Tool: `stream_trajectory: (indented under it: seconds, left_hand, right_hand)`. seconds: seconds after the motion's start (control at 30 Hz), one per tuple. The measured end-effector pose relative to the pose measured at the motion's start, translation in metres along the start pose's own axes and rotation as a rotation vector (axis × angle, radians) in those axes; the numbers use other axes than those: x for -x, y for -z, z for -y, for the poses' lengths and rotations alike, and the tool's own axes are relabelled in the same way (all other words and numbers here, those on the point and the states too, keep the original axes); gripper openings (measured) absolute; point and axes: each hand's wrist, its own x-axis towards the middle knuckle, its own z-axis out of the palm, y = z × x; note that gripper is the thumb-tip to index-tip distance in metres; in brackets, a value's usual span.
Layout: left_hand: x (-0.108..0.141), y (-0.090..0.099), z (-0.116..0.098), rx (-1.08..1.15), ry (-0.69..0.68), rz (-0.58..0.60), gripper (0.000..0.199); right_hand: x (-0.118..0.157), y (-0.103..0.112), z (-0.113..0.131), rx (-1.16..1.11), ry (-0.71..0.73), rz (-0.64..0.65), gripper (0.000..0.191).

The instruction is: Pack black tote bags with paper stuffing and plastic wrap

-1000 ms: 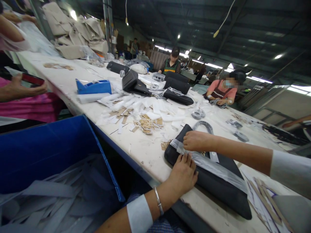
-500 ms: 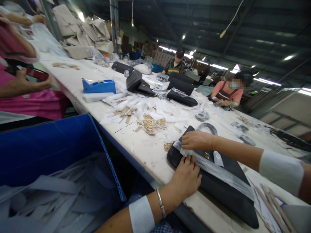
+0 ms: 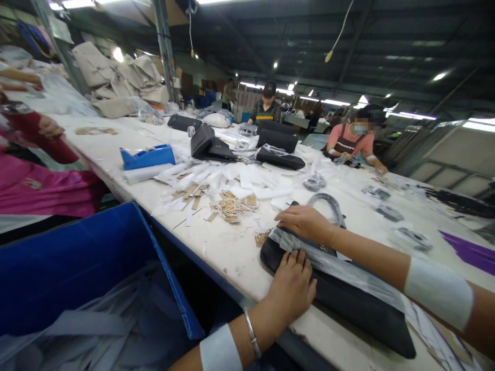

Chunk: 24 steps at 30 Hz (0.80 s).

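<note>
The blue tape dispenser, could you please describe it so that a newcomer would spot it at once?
On the long white table, look past the big blue bin. Just behind a white roll sits the tape dispenser, bright blue where the nearby bags are black.

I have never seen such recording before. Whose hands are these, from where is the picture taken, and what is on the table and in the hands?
There is no robot here: a person works with two bare hands, and one camera worn on the head looks forward and down at them.

On the table lies a black handbag with a translucent wrapping strip along it. The left hand, below the bracelet-free right hand, rests its fingers on the bag and strip. The right hand lies flat at the bag's far side. Neither clearly grips anything.

Beyond are paper tags and a blue tape dispenser. A blue bin stands beside the table.
</note>
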Motion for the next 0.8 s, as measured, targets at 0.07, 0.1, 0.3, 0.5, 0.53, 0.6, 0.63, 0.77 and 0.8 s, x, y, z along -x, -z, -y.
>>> stream_trajectory:
  seconds: [0.07, 0.1, 0.3, 0.5, 0.53, 0.6, 0.63, 0.77, 0.8]
  left_hand:
    - [-0.001, 0.000, -0.001, -0.004, 0.004, 0.003, 0.046]
    - [-0.001, 0.000, -0.001, -0.005, 0.003, 0.007, 0.045]
    - [-0.002, -0.003, -0.002, -0.057, 0.012, 0.002, 0.043]
    - [-0.005, 0.001, -0.002, -0.082, -0.064, 0.000, 0.033]
    - [-0.005, 0.001, -0.001, -0.088, -0.090, -0.008, 0.034]
    - [-0.005, -0.001, 0.004, -0.099, -0.158, -0.027, 0.038]
    - [-0.005, -0.004, 0.007, -0.099, -0.192, -0.032, 0.041]
    - [-0.004, -0.013, 0.017, -0.051, -0.260, -0.032, 0.047]
    - [-0.003, -0.014, 0.018, -0.038, -0.264, -0.032, 0.048]
  right_hand:
    - [0.027, -0.009, 0.016, -0.052, 0.036, 0.054, 0.033]
    - [0.037, -0.014, 0.022, -0.064, 0.038, 0.081, 0.037]
    - [0.020, -0.044, 0.026, -0.074, -0.054, 0.104, 0.048]
    - [0.015, -0.021, 0.036, -0.035, -0.184, -0.104, 0.045]
    - [0.031, -0.010, 0.038, -0.022, -0.216, -0.176, 0.044]
    - [0.078, 0.016, 0.042, 0.020, -0.304, -0.272, 0.038]
    - [0.108, 0.028, 0.044, 0.052, -0.366, -0.287, 0.035]
    - [0.259, 0.072, 0.053, 0.272, -0.820, -0.244, 0.027]
    - [0.300, 0.078, 0.057, 0.333, -0.972, -0.240, 0.027]
